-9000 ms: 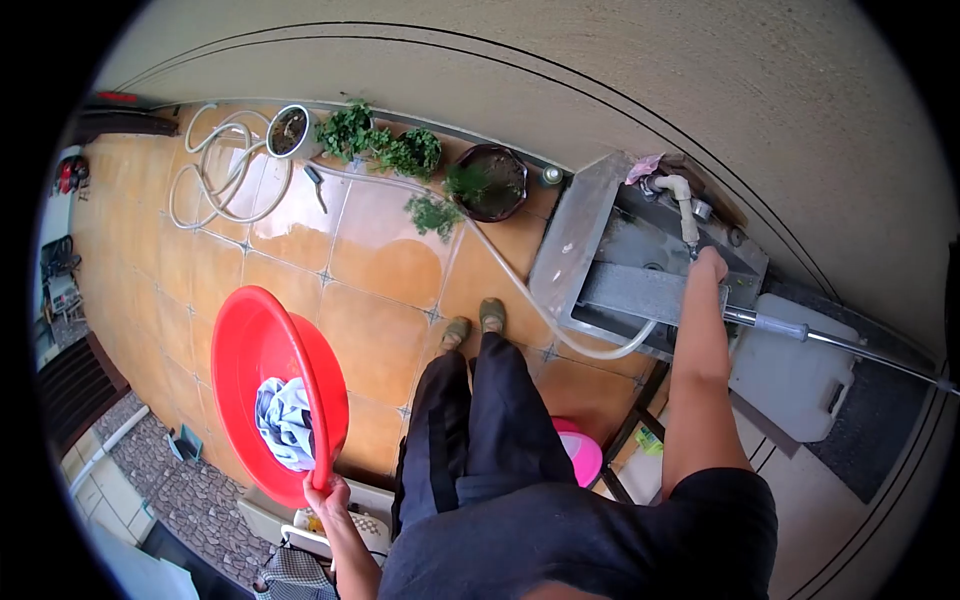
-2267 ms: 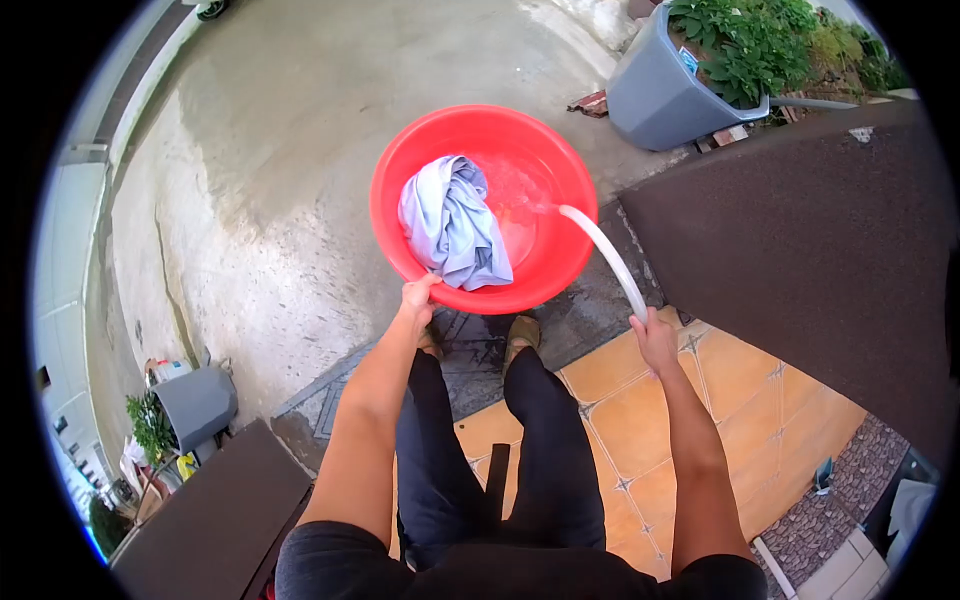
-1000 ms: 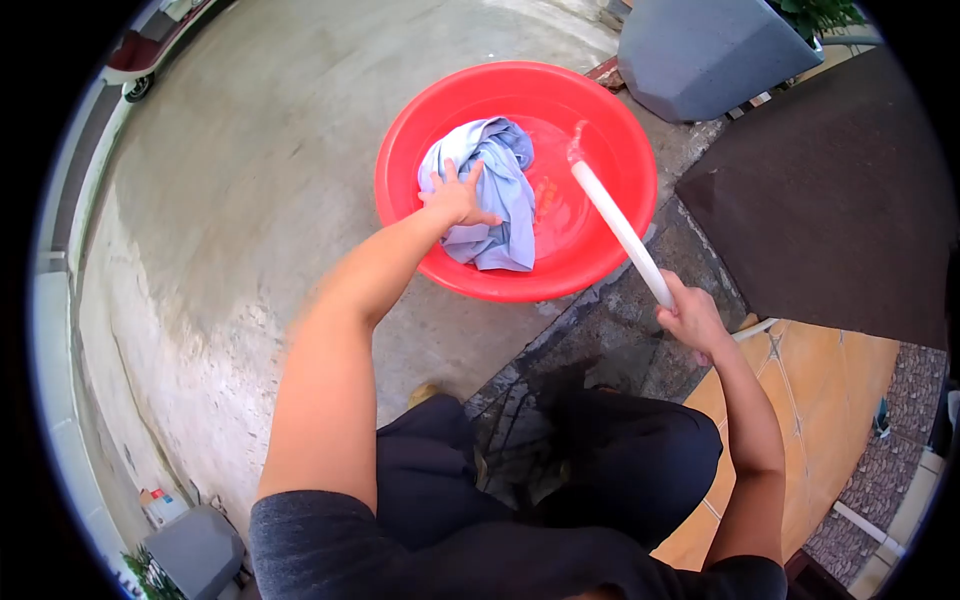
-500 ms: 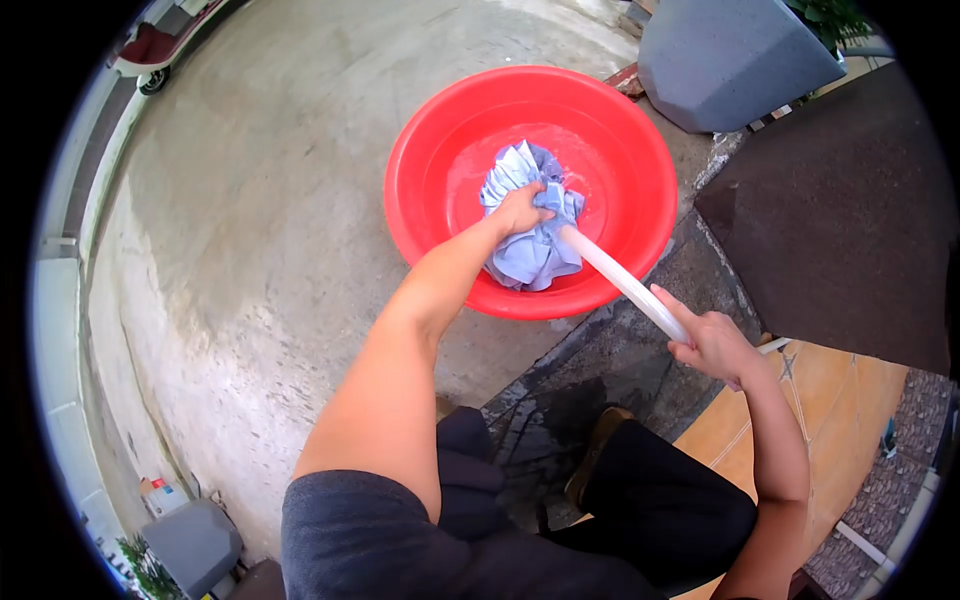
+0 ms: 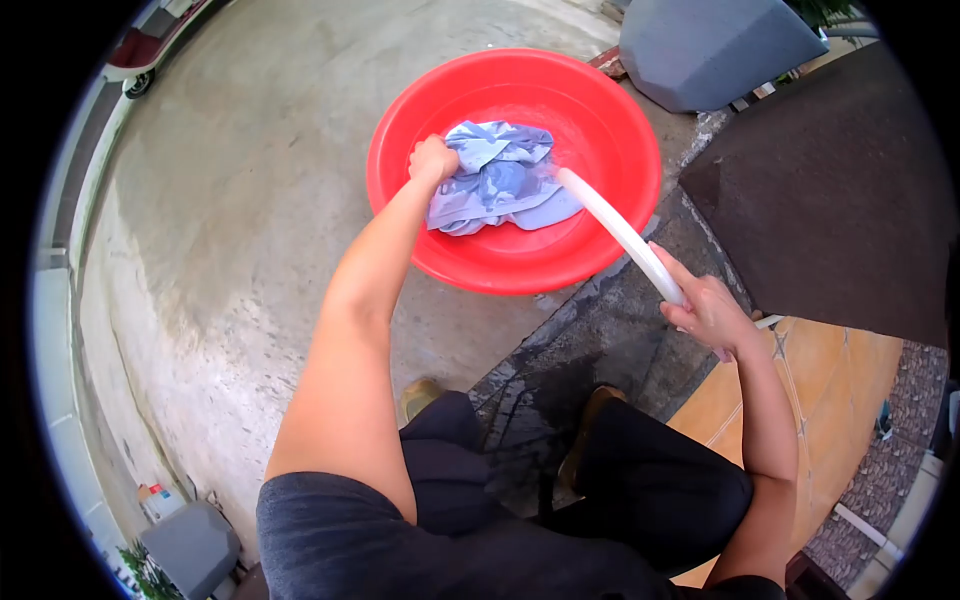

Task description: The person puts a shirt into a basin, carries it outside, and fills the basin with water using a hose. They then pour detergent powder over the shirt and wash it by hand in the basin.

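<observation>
In a red plastic basin [image 5: 540,272] lies a crumpled light-blue cloth garment [image 5: 500,180], darkened by wet patches. My left hand [image 5: 433,160] is closed on the garment's left edge, over the basin's left side. A white hose [image 5: 620,230] is gripped by my right hand [image 5: 708,308], to the right of and outside the basin. The hose's mouth points at the garment's right side, and water comes out there. Some water shows on the basin floor around the cloth.
Concrete ground [image 5: 250,200] surrounds the basin. A grey planter [image 5: 715,50] stands behind it at the right, beside a dark brown panel [image 5: 830,190]. Orange tiles [image 5: 820,390] lie at lower right. My shoes [image 5: 590,430] are in front of the basin.
My left hand has moved left with the garment's edge, so the bunched cloth is now spread wider in the basin. The hose remains in my right hand, aimed at the cloth.
</observation>
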